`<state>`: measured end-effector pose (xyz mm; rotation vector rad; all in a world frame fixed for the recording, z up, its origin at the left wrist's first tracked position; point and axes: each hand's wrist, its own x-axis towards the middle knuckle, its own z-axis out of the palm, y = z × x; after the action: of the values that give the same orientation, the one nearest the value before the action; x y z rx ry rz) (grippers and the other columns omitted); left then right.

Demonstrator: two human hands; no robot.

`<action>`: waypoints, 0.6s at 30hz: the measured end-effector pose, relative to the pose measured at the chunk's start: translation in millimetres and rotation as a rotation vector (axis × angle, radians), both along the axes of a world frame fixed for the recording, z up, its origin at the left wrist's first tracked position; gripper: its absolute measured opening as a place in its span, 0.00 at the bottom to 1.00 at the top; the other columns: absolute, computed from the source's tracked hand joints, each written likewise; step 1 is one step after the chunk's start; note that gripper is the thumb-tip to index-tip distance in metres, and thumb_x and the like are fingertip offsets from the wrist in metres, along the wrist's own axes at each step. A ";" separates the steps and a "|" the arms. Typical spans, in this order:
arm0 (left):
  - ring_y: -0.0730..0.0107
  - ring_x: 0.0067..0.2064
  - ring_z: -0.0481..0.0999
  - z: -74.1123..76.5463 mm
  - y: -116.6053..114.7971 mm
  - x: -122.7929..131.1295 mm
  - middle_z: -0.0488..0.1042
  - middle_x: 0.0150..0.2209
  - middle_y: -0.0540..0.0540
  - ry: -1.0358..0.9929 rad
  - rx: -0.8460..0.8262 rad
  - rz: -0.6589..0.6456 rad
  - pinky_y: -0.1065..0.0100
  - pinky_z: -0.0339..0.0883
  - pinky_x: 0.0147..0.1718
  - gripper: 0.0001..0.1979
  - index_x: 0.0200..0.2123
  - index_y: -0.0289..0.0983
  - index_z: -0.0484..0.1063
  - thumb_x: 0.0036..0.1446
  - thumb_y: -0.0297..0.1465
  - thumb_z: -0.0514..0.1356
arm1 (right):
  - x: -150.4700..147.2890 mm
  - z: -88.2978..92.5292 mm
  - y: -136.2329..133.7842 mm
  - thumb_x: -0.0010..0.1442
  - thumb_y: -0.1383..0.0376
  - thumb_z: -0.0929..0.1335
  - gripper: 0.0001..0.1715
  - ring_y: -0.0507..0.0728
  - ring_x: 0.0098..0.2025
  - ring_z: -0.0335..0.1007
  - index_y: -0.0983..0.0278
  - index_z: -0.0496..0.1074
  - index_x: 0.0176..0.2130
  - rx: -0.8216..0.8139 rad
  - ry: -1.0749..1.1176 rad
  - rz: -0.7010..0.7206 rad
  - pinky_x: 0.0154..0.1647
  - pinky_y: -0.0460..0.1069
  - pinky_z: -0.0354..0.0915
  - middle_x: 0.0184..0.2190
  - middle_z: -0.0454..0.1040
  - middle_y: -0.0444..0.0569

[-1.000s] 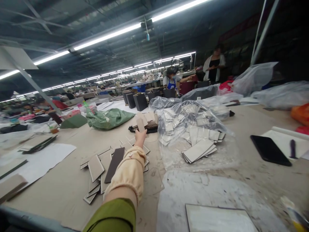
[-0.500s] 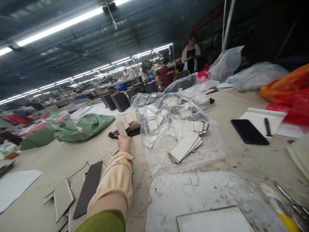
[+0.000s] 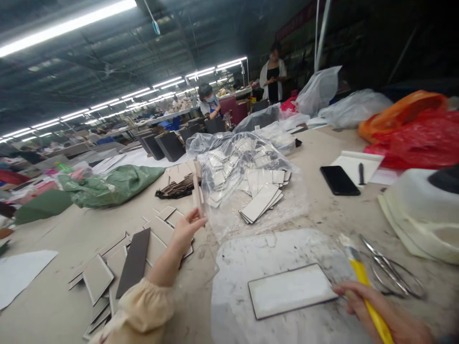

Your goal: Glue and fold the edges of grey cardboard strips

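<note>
Your left hand point(image 3: 185, 230) was near frame centre, arm in from the bottom left, thumb and fingers pinched narrow on the near end of a beige strip point(image 3: 196, 193). Strip pointed up the frame, between the beige stack point(image 3: 181, 174) and the clear bag point(image 3: 296, 205). Couldn't tell if you had one piece or several.

Your right hand point(image 3: 389, 310), lower right, had the yellow brush point(image 3: 359, 272) in its grip, bristles up-frame. Fingertips were at the right end of the white panel point(image 3: 292, 291); couldn't tell if they were pinching it. Panel lay flat on the stained sheet point(image 3: 244, 258), lower centre right.

Scissors point(image 3: 389, 267) sat just right of the brush, jug point(image 3: 405, 210) above them at the right edge. Phone point(image 3: 340, 180) was centre right, touching the paper pad point(image 3: 353, 162). Loose panels point(image 3: 98, 279) were piled lower left, dark strip point(image 3: 134, 262) on top. Green bag point(image 3: 113, 184) was mid-left.
</note>
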<state>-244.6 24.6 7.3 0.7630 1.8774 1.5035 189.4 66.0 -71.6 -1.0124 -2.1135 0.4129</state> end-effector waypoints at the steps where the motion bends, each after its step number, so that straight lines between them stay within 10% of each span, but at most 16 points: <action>1: 0.57 0.45 0.75 2.0 -21.1 14.4 0.77 0.42 0.40 -0.027 -0.032 -0.075 0.64 0.69 0.44 0.31 0.48 0.32 0.70 0.37 0.33 0.70 | -0.6 8.2 -1.2 0.62 0.57 0.62 0.13 0.52 0.26 0.75 0.57 0.70 0.43 0.001 0.000 0.027 0.27 0.41 0.70 0.32 0.79 0.42; 6: 0.54 0.47 0.74 -7.8 -123.6 66.0 0.75 0.45 0.39 -0.035 -0.288 -0.068 0.60 0.68 0.47 0.37 0.54 0.32 0.65 0.39 0.40 0.68 | -4.9 26.1 -5.3 0.63 0.60 0.62 0.12 0.52 0.30 0.76 0.59 0.68 0.45 0.024 0.051 0.074 0.32 0.41 0.71 0.33 0.79 0.44; 11: 0.52 0.50 0.72 -28.2 -192.2 76.2 0.71 0.51 0.36 0.420 -0.597 -0.016 0.60 0.67 0.48 0.38 0.53 0.31 0.66 0.39 0.44 0.63 | -5.4 29.5 -8.2 0.64 0.59 0.61 0.12 0.51 0.28 0.76 0.60 0.68 0.44 0.022 0.086 0.107 0.29 0.41 0.70 0.30 0.79 0.43; 15: 0.51 0.56 0.66 -10.2 -200.4 71.9 0.66 0.55 0.37 0.795 -0.776 -0.076 0.59 0.60 0.54 0.35 0.53 0.32 0.67 0.42 0.44 0.60 | -3.9 30.7 -9.9 0.64 0.57 0.61 0.14 0.51 0.28 0.76 0.61 0.68 0.44 0.011 0.114 0.108 0.29 0.41 0.69 0.29 0.78 0.44; 18: 0.54 0.55 0.67 10.6 -163.3 59.0 0.68 0.54 0.40 0.885 -0.656 -0.091 0.61 0.59 0.54 0.32 0.51 0.35 0.69 0.46 0.47 0.58 | -3.3 30.8 -11.1 0.64 0.58 0.61 0.13 0.51 0.28 0.76 0.61 0.69 0.44 -0.010 0.135 0.118 0.29 0.41 0.69 0.30 0.79 0.44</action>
<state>-185.7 -138.7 17.9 1.2584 2.6858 0.3836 186.1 54.9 -40.8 -0.8442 -2.0567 0.5355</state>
